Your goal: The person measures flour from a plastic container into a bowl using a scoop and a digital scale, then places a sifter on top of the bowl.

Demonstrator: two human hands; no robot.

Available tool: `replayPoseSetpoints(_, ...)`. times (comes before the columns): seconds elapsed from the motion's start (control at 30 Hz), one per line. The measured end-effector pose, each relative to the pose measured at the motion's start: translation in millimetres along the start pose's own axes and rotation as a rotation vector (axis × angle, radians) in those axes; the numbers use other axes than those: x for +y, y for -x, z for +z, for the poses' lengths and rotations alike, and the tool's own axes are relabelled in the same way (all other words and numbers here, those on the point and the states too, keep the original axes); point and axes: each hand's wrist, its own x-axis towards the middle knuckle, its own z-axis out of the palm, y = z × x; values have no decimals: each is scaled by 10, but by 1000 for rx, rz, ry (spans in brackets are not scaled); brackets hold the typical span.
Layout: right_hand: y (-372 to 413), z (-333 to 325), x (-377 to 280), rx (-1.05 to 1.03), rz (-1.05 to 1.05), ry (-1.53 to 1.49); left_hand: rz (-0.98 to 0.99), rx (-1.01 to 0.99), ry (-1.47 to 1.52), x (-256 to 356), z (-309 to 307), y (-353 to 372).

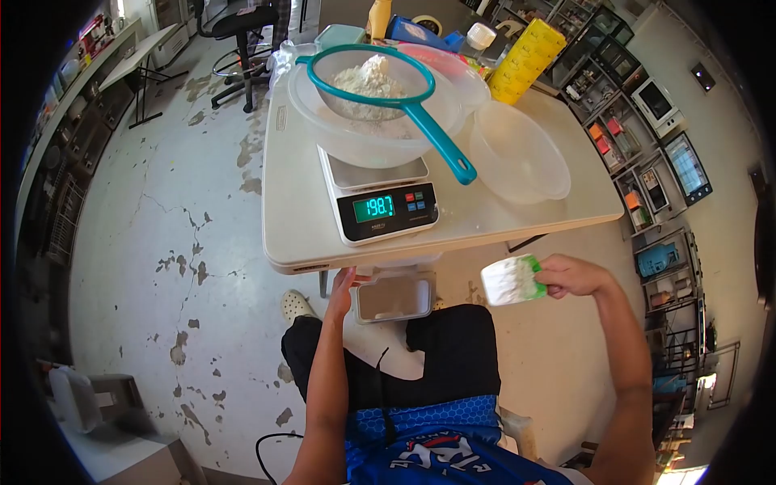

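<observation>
My right hand (570,276) is closed around the green end of a scoop (537,275) heaped with white powder, held out right of my lap below the table edge. My left hand (343,293) is at the left rim of a clear plastic container (394,297), its fingers partly behind the rim. On the table, a digital scale (388,212) reads 198.7. A large translucent bowl (356,147) stands on the scale. Across the bowl's top lies a teal strainer (440,139) with a mound of white powder (372,79) in it.
The cream table (295,218) has a translucent basin (521,153) at right and a yellow patterned roll (527,61) behind it. A blue packet (416,32) and a yellow bottle (378,18) stand at the back. Shelves (622,137) line the right wall; an office chair (242,24) is back left.
</observation>
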Motion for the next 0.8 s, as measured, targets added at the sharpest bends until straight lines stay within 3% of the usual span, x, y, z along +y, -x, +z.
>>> replayPoseSetpoints(0.2, 587, -329, -793, 110, -25, 5, 5, -19, -4, 54, -20, 19)
replayPoseSetpoints(0.33, 628, -482, -1365, 229, -160, 14, 11, -5, 8, 17, -26, 15)
replayPoseSetpoints(0.43, 449, -659, -1815, 190, -268, 116, -14, -3, 20, 62, -10, 30)
replayPoseSetpoints(0.67, -392, -771, -2786, 337, -295, 314, -6, 65, 165, 68, 8, 36)
replayPoseSetpoints(0.73, -653, -838, -2990, 432, -247, 634, -11, 76, 153, 90, 12, 36)
replayPoseSetpoints(0.77, -771, -835, -3075, 428, -249, 635, -18, 83, 144, 95, 12, 36)
replayPoseSetpoints(0.8, -883, -785, -3157, 531, -272, 966, -20, 86, 144, 79, 10, 31)
